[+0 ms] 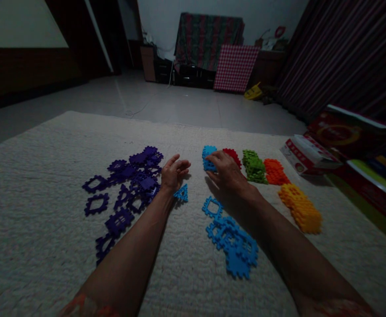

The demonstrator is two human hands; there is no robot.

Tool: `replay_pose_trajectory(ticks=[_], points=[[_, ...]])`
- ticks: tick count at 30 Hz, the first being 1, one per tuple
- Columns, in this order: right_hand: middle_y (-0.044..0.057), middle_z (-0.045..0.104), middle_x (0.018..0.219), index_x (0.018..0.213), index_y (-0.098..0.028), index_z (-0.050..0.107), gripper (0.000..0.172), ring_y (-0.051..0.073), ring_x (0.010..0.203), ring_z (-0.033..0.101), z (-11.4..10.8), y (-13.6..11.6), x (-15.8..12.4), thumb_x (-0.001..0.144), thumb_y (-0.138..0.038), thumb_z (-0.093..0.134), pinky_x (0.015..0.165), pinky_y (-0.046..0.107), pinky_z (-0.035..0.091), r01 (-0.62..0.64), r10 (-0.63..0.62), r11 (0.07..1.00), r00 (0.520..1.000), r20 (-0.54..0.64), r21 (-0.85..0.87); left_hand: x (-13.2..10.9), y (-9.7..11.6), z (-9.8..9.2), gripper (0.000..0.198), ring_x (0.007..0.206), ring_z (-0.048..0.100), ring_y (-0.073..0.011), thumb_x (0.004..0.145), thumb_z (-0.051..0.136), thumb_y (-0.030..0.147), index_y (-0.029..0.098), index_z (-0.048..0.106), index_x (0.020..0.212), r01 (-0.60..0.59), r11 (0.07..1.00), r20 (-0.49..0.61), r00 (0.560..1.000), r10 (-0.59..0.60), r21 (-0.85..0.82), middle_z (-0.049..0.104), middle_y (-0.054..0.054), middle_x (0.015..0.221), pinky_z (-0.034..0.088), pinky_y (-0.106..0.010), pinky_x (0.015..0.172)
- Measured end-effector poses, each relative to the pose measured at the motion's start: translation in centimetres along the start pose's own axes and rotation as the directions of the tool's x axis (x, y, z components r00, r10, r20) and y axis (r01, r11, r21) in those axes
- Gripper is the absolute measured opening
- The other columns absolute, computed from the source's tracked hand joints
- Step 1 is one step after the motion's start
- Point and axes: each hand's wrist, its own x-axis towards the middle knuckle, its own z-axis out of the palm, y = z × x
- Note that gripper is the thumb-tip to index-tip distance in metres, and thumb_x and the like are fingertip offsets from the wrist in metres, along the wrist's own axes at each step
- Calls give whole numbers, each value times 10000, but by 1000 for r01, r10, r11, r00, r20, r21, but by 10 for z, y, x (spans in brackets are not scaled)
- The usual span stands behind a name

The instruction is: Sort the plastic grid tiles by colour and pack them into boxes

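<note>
In the head view, a person's right hand [228, 171] reaches over a standing row of light-blue plastic pieces with toothed edges [209, 151], its fingers and thumb spread narrowly about the near side; I cannot tell whether it grips a piece. The left hand [176, 173] is loosely open, fingers curled slightly, holding nothing that shows. A small light-blue plastic triangle with a cut-out middle [186, 193] lies just beside the left wrist.

The row stands on a cream quilted mat [41, 198], next to a row of red toothed pieces [234, 156], with green [254, 167], orange [275, 171] and yellow [300, 209] rows farther right. Overlapping loose light-blue pieces [239, 264] lie between the forearms, and a scattered heap of dark purple toothed pieces [148, 182] lies left of the left hand.

The pieces look light, stiff and fairly tough, probably smooth enough to slide over one another. The row could topple if pushed; it is likely best pinched across opposite toothed edges, while a flat frame would lift by its rim.
</note>
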Motion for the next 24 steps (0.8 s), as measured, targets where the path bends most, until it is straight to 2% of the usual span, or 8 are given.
replay_pose_trajectory(ticks=[2, 4, 6, 8, 11, 15, 20, 24], points=[[141, 626, 1194, 1200, -153, 626, 313, 243, 1061, 593, -14, -4, -8, 893, -206, 602, 917, 356, 447, -13, -3, 995, 987, 162, 96, 0, 0, 0, 423, 708, 700, -149, 704, 659, 127, 170, 576, 1117, 2, 1000, 0, 1000, -2, -6, 706, -15, 720, 502, -219, 607], [118, 649, 1106, 1155, -147, 645, 297, 216, 959, 622, -27, -10, -19, 886, -275, 646, 843, 319, 466, -76, 25, 988, 942, 335, 138, 0, 0, 0, 419, 705, 702, -151, 709, 654, 121, 162, 579, 1119, 3, 1000, -4, 1000, -3, -11, 707, -20, 717, 500, -218, 598], [115, 651, 1070, 1154, -138, 642, 386, 220, 934, 626, -37, -19, -32, 851, -368, 704, 810, 308, 465, -131, 59, 984, 884, 463, 123, 0, -1, 0, 427, 701, 702, -154, 708, 656, 117, 155, 584, 1127, 2, 1000, -10, 1000, -2, -13, 706, -23, 712, 499, -218, 590], [119, 640, 1086, 1174, -147, 626, 480, 237, 958, 617, -40, -31, -43, 813, -444, 737, 815, 314, 459, -149, 84, 985, 848, 523, 84, 0, 0, 1, 431, 701, 702, -154, 707, 661, 118, 155, 589, 1130, 0, 1000, -12, 1000, 0, -13, 706, -22, 708, 500, -216, 584], [128, 612, 1117, 1135, -166, 619, 503, 257, 952, 603, -36, -49, -53, 773, -490, 749, 802, 333, 452, -145, 118, 989, 834, 539, 7, 0, 0, 1, 437, 701, 702, -151, 700, 683, 122, 157, 590, 1125, 0, 1000, -9, 1000, -1, -10, 706, -23, 710, 500, -208, 576], [130, 605, 1091, 1069, -161, 615, 381, 243, 898, 597, -28, -60, -54, 776, -383, 711, 757, 324, 439, -125, 120, 992, 840, 529, -27, -2, 1, 2, 455, 697, 704, -146, 681, 708, 125, 152, 577, 1116, 0, 1000, -3, 1000, 0, -1, 704, -23, 722, 499, -195, 569], [95, 668, 976, 1003, -165, 649, 155, 197, 862, 606, -31, -47, -47, 885, -225, 567, 754, 285, 418, -83, 25, 992, 876, 481, 98, -3, 3, 3, 414, 675, 701, -138, 699, 659, 109, 152, 559, 1099, 5, 1000, -8, 1000, -5, 4, 700, -10, 696, 501, -192, 570], [64, 700, 860, 1010, -161, 675, 166, 173, 746, 611, -29, -28, -38, 887, -166, 563, 681, 265, 415, -106, 26, 979, 912, 410, 174, -3, 3, 3, 425, 684, 699, -139, 697, 662, 112, 154, 557, 1106, 9, 1000, -11, 1000, -8, 12, 697, -8, 696, 497, -195, 576]])
